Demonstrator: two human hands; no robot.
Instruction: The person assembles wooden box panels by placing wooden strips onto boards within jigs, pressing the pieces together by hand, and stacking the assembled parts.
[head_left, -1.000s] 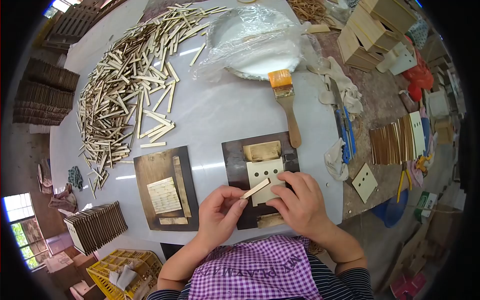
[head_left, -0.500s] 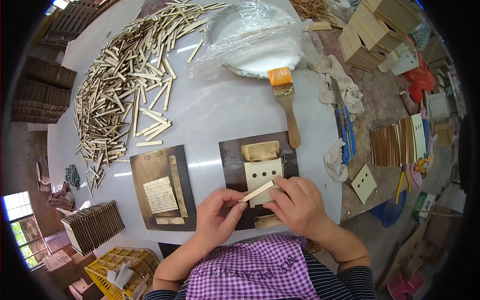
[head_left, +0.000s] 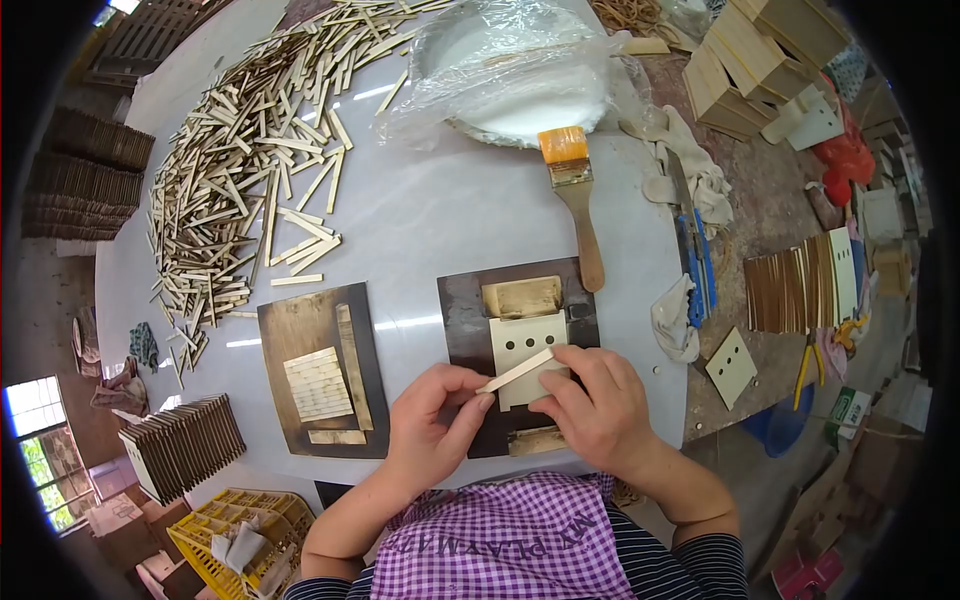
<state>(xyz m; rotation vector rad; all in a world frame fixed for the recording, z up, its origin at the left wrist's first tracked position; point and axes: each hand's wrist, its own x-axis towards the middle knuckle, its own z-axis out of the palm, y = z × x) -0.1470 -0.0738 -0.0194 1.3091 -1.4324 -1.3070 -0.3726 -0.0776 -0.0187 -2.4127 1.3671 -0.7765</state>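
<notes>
Between my two hands a short pale wooden strip is pinched, tilted with its right end higher. My left hand grips the lower left end with thumb and finger. At the other end, my right hand has its fingertips on the strip. Just below it lies a cream panel with three dark holes, partly hidden by my fingers. The panel sits on a dark board with wooden blocks fixed above and below it. Left of my hands, a second board carries a row of pale strips.
A large heap of loose strips covers the upper left table. A plastic-covered white basin stands at the back, with a brush against it. Rightward are a blue-handled knife, stacked panels and wooden boxes.
The strip stays between both hands, with only a slight shift of the fingers. The whole view has moved a little; nothing has been let go.
</notes>
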